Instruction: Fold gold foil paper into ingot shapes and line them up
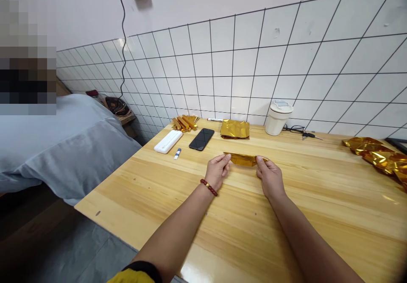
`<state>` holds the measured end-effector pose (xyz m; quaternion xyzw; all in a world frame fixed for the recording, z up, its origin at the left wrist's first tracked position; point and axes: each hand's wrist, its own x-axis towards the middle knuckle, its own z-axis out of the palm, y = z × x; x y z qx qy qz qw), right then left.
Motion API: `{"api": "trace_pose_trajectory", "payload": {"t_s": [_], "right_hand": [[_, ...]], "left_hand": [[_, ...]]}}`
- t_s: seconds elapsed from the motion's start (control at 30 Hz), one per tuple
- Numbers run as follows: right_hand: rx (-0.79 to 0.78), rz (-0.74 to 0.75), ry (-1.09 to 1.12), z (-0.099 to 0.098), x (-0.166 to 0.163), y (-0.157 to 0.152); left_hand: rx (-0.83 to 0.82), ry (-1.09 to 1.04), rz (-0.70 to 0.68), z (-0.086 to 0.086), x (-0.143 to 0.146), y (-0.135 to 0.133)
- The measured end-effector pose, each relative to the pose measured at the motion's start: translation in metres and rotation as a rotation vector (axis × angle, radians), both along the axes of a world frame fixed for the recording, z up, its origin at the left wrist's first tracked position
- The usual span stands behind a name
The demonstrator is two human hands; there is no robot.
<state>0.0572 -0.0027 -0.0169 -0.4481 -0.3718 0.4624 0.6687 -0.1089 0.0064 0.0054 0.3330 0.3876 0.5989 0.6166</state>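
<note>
A narrow folded strip of gold foil paper (243, 160) stretches between my two hands, just above the wooden table (178, 194). My left hand (218, 170), with a dark red bead bracelet (209, 187) at the wrist, pinches the strip's left end. At the other end, the thumb and fingers of my right hand (270, 175) are closed on it. Behind the strip lies a flat stack of gold foil sheets (235, 129). Several folded gold pieces (185, 123) are piled at the table's back left corner.
Left of my hands are a black phone (202, 139), a white power bank (168, 141) and a small glue stick (177, 153). Along the tiled wall stand a white cup (278, 118), glasses (297, 128) and keys (311, 136). Gold folded shapes (381, 156) lie far right. Someone in grey sits left.
</note>
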Motion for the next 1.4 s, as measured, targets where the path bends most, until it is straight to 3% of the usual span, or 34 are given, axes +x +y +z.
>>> {"api": "trace_pose_trajectory", "payload": {"t_s": [0.33,0.53,0.97,1.4], "right_hand": [[-0.001,0.073,-0.013,0.002,-0.002,-0.001],[0.05,0.065,-0.03,0.002,-0.002,0.0],[0.049,0.096,-0.084,-0.001,-0.002,-0.002],[0.009,0.094,-0.107,0.003,-0.002,-0.004]], "left_hand": [[-0.042,-0.116,-0.091,-0.006,-0.007,0.005],[-0.021,-0.062,-0.115,0.001,-0.004,0.0],[0.023,0.04,-0.024,-0.009,0.004,0.003],[0.058,0.213,0.117,-0.006,0.003,0.001]]}}
